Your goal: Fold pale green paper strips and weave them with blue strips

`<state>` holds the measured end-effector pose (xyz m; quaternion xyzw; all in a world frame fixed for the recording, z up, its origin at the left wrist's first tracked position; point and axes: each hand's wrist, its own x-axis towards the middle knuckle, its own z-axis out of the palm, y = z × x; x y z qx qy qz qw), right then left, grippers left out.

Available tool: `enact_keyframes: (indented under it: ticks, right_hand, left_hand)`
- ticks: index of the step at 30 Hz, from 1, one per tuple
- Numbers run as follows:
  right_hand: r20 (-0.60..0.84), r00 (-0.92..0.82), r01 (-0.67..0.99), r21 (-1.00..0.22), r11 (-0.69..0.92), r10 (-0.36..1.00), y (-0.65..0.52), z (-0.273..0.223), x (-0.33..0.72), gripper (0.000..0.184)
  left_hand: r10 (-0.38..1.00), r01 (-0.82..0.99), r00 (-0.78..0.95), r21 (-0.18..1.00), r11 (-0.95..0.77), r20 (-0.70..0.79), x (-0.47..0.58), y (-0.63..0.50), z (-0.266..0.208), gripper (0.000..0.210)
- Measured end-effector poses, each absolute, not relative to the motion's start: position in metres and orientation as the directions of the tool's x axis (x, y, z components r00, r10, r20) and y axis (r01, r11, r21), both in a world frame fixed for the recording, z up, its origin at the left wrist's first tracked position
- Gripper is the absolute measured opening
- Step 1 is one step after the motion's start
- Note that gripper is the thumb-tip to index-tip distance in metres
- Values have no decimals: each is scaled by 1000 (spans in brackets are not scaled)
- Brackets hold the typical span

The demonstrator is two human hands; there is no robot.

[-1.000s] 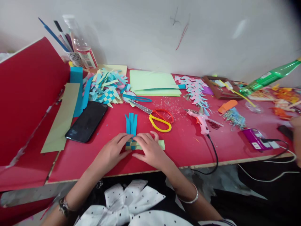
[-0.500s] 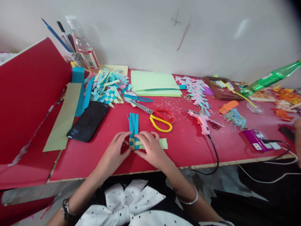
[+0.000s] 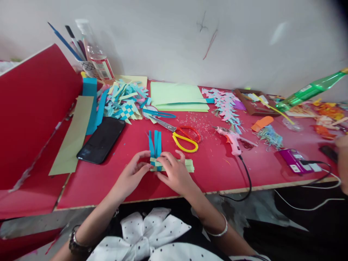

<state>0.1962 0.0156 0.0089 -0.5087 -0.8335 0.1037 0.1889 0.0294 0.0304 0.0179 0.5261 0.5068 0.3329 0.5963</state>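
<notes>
Blue and pale green paper strips [image 3: 156, 145] are woven together on the red table before me. The blue strips point away from me; the pale green strips [image 3: 189, 165] run crosswise, their ends poking out to the right. My left hand [image 3: 135, 173] pinches the left edge of the weave between thumb and fingers. From the right, my right hand [image 3: 175, 173] grips the weave and covers part of the green strips. Just beyond lie scissors [image 3: 179, 132] with one red and one yellow handle.
A black phone [image 3: 101, 140] and cut paper strips [image 3: 72, 136] lie left. Behind are a pile of woven paper pieces [image 3: 127, 98] and green sheets [image 3: 176, 92]. To the right are a pink glue gun [image 3: 231, 139] with its cord, a purple power box [image 3: 293, 161] and another person's arm [image 3: 343, 165].
A pale green strip now lies across the blue strips higher in the weave. The blue strips have spread apart slightly. Both hands have shifted only a little.
</notes>
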Motion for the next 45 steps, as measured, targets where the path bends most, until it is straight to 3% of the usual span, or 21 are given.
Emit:
enact_keyframes:
  ticks: [5, 14, 18, 31, 38, 42, 45]
  right_hand:
    - [282, -374, 803, -378, 460, 884, 18, 8, 197, 17]
    - [241, -164, 688, -667, 286, 957, 25, 15, 200, 13]
    - [208, -110, 659, -717, 228, 972, 30, 18, 202, 14]
    - [202, -170, 666, -698, 264, 965, 29, 20, 204, 12]
    - [221, -361, 730, -538, 422, 906, 24, 18, 209, 16]
    - [210, -437, 714, -511, 479, 875, 20, 18, 217, 17]
    - [196, -400, 744, -500, 442, 895, 20, 21, 225, 17]
  left_hand:
    - [935, 84, 202, 956, 281, -292, 26, 30, 21, 35]
    - [957, 69, 105, 962, 264, -270, 21, 31, 18, 32]
    - [959, 108, 130, 965, 240, -253, 21, 30, 18, 32]
    - [959, 133, 154, 967, 219, -239, 20, 31, 18, 31]
    - [964, 181, 188, 971, 156, -190, 21, 30, 19, 31]
    - [966, 364, 250, 931, -38, -58, 18, 28, 14, 28]
    - [927, 621, 341, 702, -349, 159, 18, 25, 10, 29]
